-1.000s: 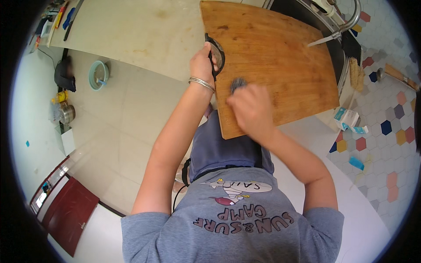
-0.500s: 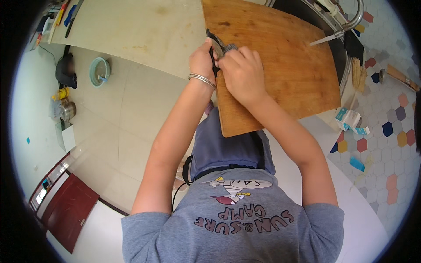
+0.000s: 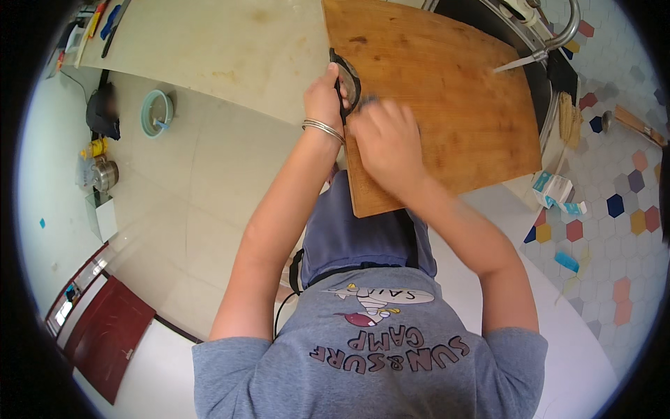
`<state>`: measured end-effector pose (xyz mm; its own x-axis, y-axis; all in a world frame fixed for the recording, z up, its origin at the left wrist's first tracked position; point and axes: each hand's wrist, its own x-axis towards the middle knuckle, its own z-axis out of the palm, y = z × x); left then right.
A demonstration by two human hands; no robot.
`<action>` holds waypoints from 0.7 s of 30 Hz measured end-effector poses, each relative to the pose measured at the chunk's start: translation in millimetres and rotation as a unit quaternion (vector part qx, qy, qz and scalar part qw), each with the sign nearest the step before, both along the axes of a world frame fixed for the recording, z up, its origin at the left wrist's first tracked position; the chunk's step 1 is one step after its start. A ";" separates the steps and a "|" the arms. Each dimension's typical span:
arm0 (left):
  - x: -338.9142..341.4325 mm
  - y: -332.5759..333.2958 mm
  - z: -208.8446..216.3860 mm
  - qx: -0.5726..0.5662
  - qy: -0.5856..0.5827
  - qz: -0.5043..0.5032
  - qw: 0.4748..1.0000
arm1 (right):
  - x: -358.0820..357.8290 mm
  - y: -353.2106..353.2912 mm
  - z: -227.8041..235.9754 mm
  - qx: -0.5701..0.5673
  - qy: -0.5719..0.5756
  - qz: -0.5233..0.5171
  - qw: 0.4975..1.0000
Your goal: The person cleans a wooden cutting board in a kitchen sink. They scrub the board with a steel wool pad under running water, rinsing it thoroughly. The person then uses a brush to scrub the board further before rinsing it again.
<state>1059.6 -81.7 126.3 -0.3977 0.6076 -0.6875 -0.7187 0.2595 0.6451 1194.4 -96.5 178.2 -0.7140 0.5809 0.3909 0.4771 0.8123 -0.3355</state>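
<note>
My left hand (image 3: pixel 326 98) grips a round, black-rimmed piece with a dull greyish face (image 3: pixel 352 82), tilted on edge at the left side of a wooden board (image 3: pixel 447 91). What kind of thing it is, I cannot make out. Close beside it, my right hand (image 3: pixel 384 136) is closed with its fingers bent, smeared a little by motion. A bit of a grey wiry scrubber (image 3: pixel 368 102) pokes out past those fingers; the rest is hidden in the hand. Both hands are over the board's near left edge.
A pale countertop (image 3: pixel 230 56) runs off to the left, with several tools at its far end. A metal faucet (image 3: pixel 537 56) arches at the upper right. On the floor stand a light green basin (image 3: pixel 156 114) and a steel pot (image 3: pixel 106 174). A blue-and-white carton (image 3: pixel 551 187) lies beyond the board's right corner.
My right hand has drawn slightly back from the round piece with the scrubber, uncovering more of its greyish face. My left hand keeps its hold and has barely moved.
</note>
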 end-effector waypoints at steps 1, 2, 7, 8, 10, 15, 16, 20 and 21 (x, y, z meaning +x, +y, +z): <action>-1.3 2.3 -0.2 0.006 -0.007 0.004 1.000 | -12.7 16.9 -7.3 0.009 0.002 -0.014 1.000; -2.2 4.1 0.5 0.013 -0.014 0.009 1.000 | -19.6 26.3 -10.9 0.017 0.005 -0.027 0.999; -2.9 4.0 -1.0 0.012 -0.003 0.015 1.000 | 11.5 -24.8 3.0 -0.013 0.025 -0.001 1.000; -2.5 1.1 -3.8 0.019 0.004 0.012 1.000 | 5.1 -11.6 -2.1 -0.007 0.010 -0.011 1.000; -2.8 3.3 -1.2 0.020 0.002 0.007 1.000 | -11.6 29.4 -10.4 0.013 -0.018 -0.031 0.999; -4.0 5.2 6.4 -0.003 0.001 0.011 1.000 | 4.3 -7.5 5.1 -0.035 0.013 -0.023 0.999; -5.4 2.1 2.3 0.003 0.006 0.007 1.000 | 11.7 -22.8 9.7 -0.058 0.030 -0.003 0.998; -3.6 1.2 2.4 0.007 -0.003 0.003 1.000 | -7.4 20.6 -11.3 -0.007 0.015 -0.028 0.999; -0.5 4.3 3.5 0.009 -0.005 -0.005 1.000 | -16.1 49.1 -21.3 0.011 0.013 -0.063 0.998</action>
<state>1059.1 -77.4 129.8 -0.3849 0.6236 -0.6805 -0.7222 0.2556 0.6427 1178.3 -47.4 156.9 -0.6258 0.6558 0.4222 0.5670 0.7542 -0.3312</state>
